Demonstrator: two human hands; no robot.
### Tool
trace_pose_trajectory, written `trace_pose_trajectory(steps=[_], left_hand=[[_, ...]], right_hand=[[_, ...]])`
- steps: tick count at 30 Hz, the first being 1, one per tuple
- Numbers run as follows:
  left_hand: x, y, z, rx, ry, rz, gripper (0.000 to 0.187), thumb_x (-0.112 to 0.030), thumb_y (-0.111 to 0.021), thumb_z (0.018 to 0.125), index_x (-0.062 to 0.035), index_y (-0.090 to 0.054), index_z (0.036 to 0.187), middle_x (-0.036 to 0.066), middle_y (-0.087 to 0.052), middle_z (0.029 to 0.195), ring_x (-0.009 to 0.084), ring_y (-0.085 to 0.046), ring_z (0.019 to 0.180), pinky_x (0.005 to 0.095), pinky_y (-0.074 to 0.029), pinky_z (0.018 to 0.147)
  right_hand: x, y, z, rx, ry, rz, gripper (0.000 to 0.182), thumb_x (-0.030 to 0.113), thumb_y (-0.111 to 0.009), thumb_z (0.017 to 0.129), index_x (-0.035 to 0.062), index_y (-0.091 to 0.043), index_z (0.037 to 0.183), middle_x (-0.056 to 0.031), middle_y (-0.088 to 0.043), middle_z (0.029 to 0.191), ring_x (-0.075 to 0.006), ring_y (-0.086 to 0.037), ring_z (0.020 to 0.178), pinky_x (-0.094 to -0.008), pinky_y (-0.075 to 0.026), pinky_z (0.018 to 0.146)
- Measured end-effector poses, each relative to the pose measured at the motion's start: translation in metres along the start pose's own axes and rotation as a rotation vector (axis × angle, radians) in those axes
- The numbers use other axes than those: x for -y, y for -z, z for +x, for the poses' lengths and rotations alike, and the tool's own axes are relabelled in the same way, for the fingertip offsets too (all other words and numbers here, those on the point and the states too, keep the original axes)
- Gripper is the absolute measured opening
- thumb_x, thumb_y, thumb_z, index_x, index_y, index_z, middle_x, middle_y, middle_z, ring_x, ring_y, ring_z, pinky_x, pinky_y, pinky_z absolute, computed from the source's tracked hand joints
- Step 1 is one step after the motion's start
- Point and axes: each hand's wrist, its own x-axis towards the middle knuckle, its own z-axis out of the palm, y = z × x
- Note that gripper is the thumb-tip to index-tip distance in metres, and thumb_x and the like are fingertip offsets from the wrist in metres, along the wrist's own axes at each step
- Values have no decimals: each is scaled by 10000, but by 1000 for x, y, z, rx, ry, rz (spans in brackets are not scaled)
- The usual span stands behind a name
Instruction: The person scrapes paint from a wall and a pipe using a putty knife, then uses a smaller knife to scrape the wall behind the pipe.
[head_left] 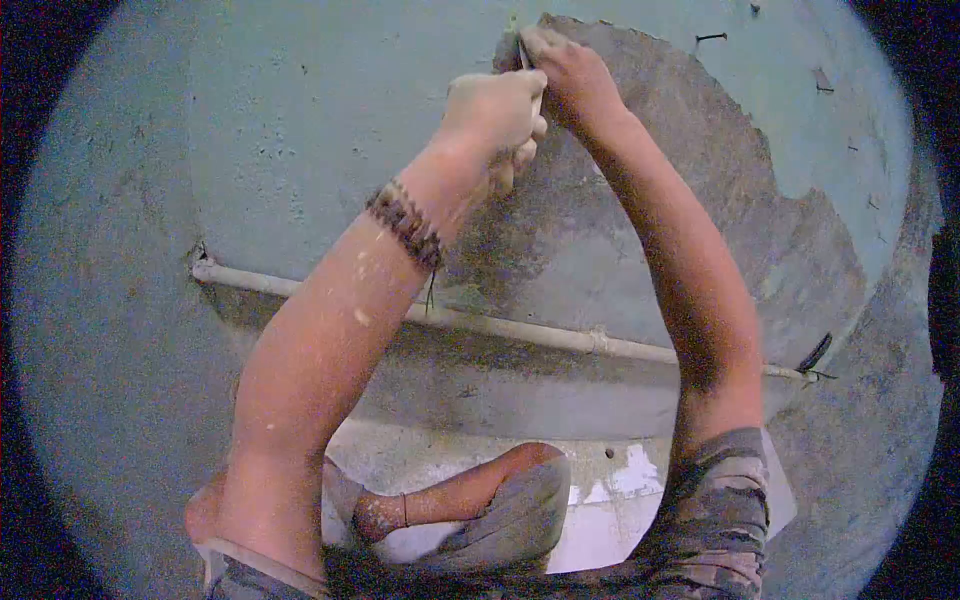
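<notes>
My left hand (pixel 490 115), dusted pale, is closed round the light handle of a thin-bladed scraper (pixel 524 56). Its narrow metal blade points up along the wall. Beside the blade, my right hand (pixel 568 78) has its fingers curled in against the wall surface; whether they pinch the blade or something else is hidden. Both hands are at the upper left edge of a bare grey-brown patch (pixel 690 130), where the blue-green paint (pixel 330 110) ends in a ragged line.
A pale pipe (pixel 540 334) runs across the wall below my hands, with a dark strip (pixel 816 352) near its right end. Nails (pixel 711 37) stick out at upper right. A bent leg (pixel 460 500) in grey cloth is below, beside a white area (pixel 612 530).
</notes>
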Motion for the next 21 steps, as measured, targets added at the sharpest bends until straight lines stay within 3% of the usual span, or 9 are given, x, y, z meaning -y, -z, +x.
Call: trace_pose_trajectory(steps=[2,6,11,14,16,20,21], left_hand=[[-7,-8,9,-104,-16,-58,229,-249,-530,912,-57,-536,787,24,-504,570,89,-424,415,220,-277,302],[-5,1,6,-15,25,-164,211,-243,-529,912,-63,-536,802,27,-506,581,88,-409,408,208,-269,305],[-5,-1,8,-33,12,17,215,-241,-520,914,-60,-528,798,29,-508,584,87,-384,376,227,-279,306],[-7,-5,-8,-45,10,-87,234,-247,-512,918,-55,-515,784,33,-506,579,87,-372,359,237,-276,301],[-7,-2,-3,-45,14,-44,237,-247,-513,918,-54,-513,779,33,-508,586,87,-378,366,234,-275,301],[-13,-5,-10,-28,41,-31,252,-253,-517,919,-58,-515,760,27,-507,599,84,-376,375,228,-271,301],[-11,-3,-11,-27,41,-31,252,-253,-517,919,-58,-515,760,27,-507,599,84,-376,375,228,-271,301]], right_hand=[[-9,3,16,26,-7,-35,218,195,-532,823,39,-571,971,-188,-637,924,-337,-627,877,-440,-523,725],[-9,3,3,9,85,-5,245,184,-523,836,23,-557,1018,-191,-629,975,-342,-622,906,-443,-525,729],[-6,-8,6,-86,-28,-5,311,205,-518,842,37,-533,1103,-190,-628,969,-342,-623,925,-428,-529,743],[-5,4,6,93,-31,35,308,203,-519,841,44,-537,1105,-179,-629,959,-342,-622,924,-423,-532,737],[-4,-3,-1,-46,30,28,450,155,-592,751,15,-486,1166,-204,-616,972,-369,-613,869,-435,-517,704],[-9,1,3,138,46,-8,425,151,-586,756,17,-500,1150,-199,-616,979,-368,-608,891,-434,-508,744],[-7,-4,0,104,22,-25,318,167,-552,793,30,-522,1078,-193,-623,954,-355,-618,877,-434,-521,730]])
